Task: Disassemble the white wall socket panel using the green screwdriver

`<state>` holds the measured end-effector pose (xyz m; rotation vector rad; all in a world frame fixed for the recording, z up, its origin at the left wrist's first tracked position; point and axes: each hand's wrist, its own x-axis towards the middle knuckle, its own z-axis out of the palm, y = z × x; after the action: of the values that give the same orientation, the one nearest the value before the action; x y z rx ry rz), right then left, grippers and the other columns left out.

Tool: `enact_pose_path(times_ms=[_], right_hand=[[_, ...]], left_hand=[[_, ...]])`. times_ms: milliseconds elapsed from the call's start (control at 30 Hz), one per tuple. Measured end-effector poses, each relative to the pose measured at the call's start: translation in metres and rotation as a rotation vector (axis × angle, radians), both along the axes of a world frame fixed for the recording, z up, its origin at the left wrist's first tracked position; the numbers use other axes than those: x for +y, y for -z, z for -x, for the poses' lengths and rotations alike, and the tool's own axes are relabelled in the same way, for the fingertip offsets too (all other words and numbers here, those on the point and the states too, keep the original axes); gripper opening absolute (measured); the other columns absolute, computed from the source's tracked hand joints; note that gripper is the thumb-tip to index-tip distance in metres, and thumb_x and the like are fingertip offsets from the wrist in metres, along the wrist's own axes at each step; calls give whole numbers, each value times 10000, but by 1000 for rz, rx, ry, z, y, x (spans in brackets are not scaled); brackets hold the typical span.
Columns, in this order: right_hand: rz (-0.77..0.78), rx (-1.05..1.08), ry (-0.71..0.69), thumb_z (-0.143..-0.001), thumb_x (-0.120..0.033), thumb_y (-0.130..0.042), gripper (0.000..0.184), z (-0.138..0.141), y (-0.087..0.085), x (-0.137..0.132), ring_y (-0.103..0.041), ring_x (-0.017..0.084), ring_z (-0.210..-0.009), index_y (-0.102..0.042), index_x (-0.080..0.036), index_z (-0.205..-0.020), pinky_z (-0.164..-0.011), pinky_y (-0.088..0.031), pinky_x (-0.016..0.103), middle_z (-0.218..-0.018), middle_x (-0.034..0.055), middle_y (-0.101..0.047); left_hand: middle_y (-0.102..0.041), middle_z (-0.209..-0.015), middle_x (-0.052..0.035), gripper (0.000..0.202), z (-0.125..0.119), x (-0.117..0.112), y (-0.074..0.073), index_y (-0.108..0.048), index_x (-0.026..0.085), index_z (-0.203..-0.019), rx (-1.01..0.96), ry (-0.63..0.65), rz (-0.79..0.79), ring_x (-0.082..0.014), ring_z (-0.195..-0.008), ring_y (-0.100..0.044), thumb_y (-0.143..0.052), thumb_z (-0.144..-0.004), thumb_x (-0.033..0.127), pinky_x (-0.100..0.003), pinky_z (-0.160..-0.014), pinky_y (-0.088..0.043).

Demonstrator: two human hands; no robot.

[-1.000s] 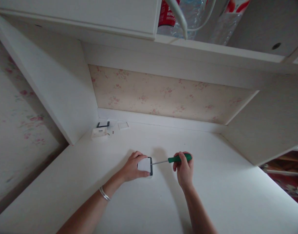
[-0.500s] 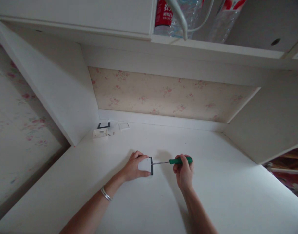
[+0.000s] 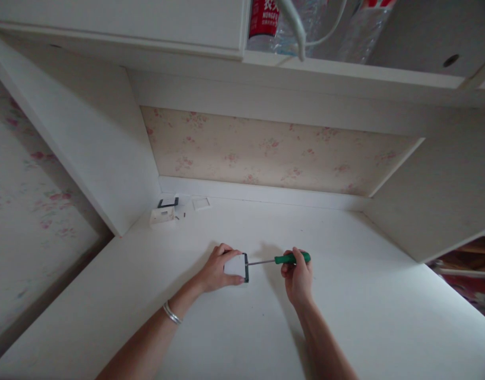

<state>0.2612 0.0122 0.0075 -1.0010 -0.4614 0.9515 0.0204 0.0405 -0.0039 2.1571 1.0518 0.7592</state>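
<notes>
Currently, the relation between tool and workpiece is nearly unchanged from one second ago; only a slight shift of the viewpoint and small differences in the right hand's posture are apparent. The left hand (image 3: 218,268) is partly open, thumb and fingers set on opposite sides of a small white case (image 3: 235,265), located at the middle of the white tabletop (image 3: 211,338). The right hand (image 3: 298,274) is closed around the green handle of a screwdriver (image 3: 281,259). The shaft runs level toward the left, and its tip meets the dark edge (image 3: 246,274) of the case. Whether the tip is seated in a screw cannot be determined at this scale. With no visible separation of parts, the work at that edge appears to be in progress. At the back left, a white open housing (image 3: 162,215), a dark frame (image 3: 169,202) and a thin white frame (image 3: 202,203) lie well apart from both hands.
</notes>
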Motion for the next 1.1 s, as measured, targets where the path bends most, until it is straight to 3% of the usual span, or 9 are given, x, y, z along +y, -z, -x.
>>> enact_pose_path(times_ms=[167,267,367,500,733,933,1100], right_hand=[[-72,-96,4,-792,-378,-653,258,-1,-7,-3,-467,65,-385,-471,-221,-884,-312,-342,174,-704,-59,-600],[-222,-231,-16,-802,-323,-657,243,4,-22,-14,-514,83,-442,-474,-229,-932,-334,-376,185,-746,-40,-606],[-327,-411,-125,-809,-275,-658,232,12,-38,-26,-556,93,-485,-492,-220,-961,-386,-434,214,-832,-4,-625],[-296,-433,-215,-798,-279,-671,234,15,-47,-27,-580,117,-464,-496,-217,-939,-376,-458,238,-812,-1,-637],[-80,-125,-230,-749,-338,-708,281,-11,-30,-15,-596,125,-445,-492,-224,-889,-408,-478,239,-789,-7,-678],[-67,-20,-267,-765,-330,-688,246,-20,-13,-19,-620,120,-494,-502,-236,-896,-480,-502,233,-821,6,-698],[-41,40,-289,-754,-319,-696,254,-22,-10,-17,-620,108,-499,-506,-230,-898,-486,-514,218,-843,15,-705]], left_hand=[[-473,-1167,-61,717,1,-1,1,-563,278,-1252,-6,-5,14,-245,-1128,-451,-763,-625,560,-380,-1035,-364],[-463,-1186,-57,711,1,-1,1,-554,288,-1258,-4,-11,40,-244,-1140,-447,-764,-630,548,-377,-1036,-365],[-462,-1188,-61,715,1,-2,0,-557,276,-1258,2,-5,52,-245,-1144,-443,-767,-627,541,-371,-1039,-361],[-463,-1179,-70,723,0,-2,-2,-562,259,-1253,2,-10,50,-253,-1140,-441,-770,-620,539,-379,-1041,-355],[-465,-1156,-64,721,0,-3,-3,-556,278,-1249,-20,-4,58,-253,-1121,-447,-771,-616,550,-396,-1027,-367],[-466,-1149,-67,727,-2,-2,-4,-561,262,-1239,-7,-14,39,-255,-1116,-443,-781,-606,542,-406,-1031,-359],[-469,-1135,-70,742,-3,-2,-4,-560,236,-1238,-5,-10,34,-249,-1100,-453,-779,-603,551,-394,-1017,-371]])
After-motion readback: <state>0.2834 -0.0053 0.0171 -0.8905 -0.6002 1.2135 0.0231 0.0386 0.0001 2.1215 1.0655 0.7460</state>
